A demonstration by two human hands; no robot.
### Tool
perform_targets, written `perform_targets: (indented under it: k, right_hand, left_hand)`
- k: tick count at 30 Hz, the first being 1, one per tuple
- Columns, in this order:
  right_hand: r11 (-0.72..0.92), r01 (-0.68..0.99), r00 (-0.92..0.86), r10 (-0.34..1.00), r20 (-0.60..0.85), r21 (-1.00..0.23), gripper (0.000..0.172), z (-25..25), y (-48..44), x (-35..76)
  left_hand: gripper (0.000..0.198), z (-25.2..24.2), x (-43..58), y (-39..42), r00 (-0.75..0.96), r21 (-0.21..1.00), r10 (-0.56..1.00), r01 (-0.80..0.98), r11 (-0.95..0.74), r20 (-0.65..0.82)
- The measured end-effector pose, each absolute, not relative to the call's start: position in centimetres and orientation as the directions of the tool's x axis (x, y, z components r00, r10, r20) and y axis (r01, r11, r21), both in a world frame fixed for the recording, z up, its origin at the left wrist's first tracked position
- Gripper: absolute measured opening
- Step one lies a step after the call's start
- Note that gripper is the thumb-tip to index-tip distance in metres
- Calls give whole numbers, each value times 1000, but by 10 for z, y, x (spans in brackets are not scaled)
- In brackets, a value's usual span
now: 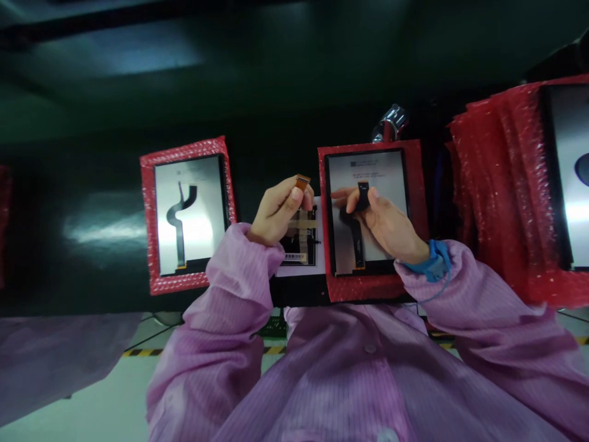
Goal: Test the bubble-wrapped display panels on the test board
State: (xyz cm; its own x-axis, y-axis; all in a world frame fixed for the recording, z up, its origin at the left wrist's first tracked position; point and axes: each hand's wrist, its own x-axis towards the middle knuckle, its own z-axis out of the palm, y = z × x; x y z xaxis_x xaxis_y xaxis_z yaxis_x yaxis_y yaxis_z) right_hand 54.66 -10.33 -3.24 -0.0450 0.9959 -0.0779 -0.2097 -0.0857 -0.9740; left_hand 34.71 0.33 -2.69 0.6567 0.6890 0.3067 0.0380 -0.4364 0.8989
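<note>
Between the thumb and fingers of my left hand [284, 207] is the orange end of a flat flex cable [302, 182]. Under that hand lies a dark panel [300, 248] with tape strips and a barcode label, resting on a white sheet; my fingers hide part of it. My right hand [389, 224] pinches the upper end of a black flex cable [363, 195]. This cable runs down over the silver back of a display panel [384, 162], which lies on red bubble wrap [416, 184]. A blue band [432, 261] circles my right wrist.
To the left, another display panel [202, 184] with a black flex cable [179, 233] lies on red bubble wrap [151, 245]. A stack of red bubble-wrap sheets [501, 196] with a silver panel [570, 135] on top stands at right. A shiny metal cylinder [393, 120] sits behind.
</note>
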Motion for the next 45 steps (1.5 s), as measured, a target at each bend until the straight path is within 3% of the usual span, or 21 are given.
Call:
perform_targets:
  k: [3,6,12,25,38,45]
  right_hand:
    - [-54,-116,-121,992,-40,-992,32,-29,-102,549]
    - [69,101,-224,974,45,-992,26,-25,-100,553]
    - [408,431,-342,899,273,-805,26,-27,-99,553]
    - [475,481,-354,874,332,-737,20,-35,-93,554]
    - [498,505,-374,863,341,-705,20,-37,-93,553]
    - [500,520,-373,862,343,-692,20,-39,-94,552]
  left_hand:
    - [48,-25,345,1,688,884,681,125,-450,250]
    - [38,-23,345,-2,699,883,694,206,-423,169]
    - [31,-18,350,-2,794,655,518,210,-726,319]
    - [29,-22,353,-6,903,550,383,222,-805,195]
    - [33,-19,351,-5,937,619,329,190,-762,118]
    - [33,-23,351,-6,930,602,335,183,-777,150]
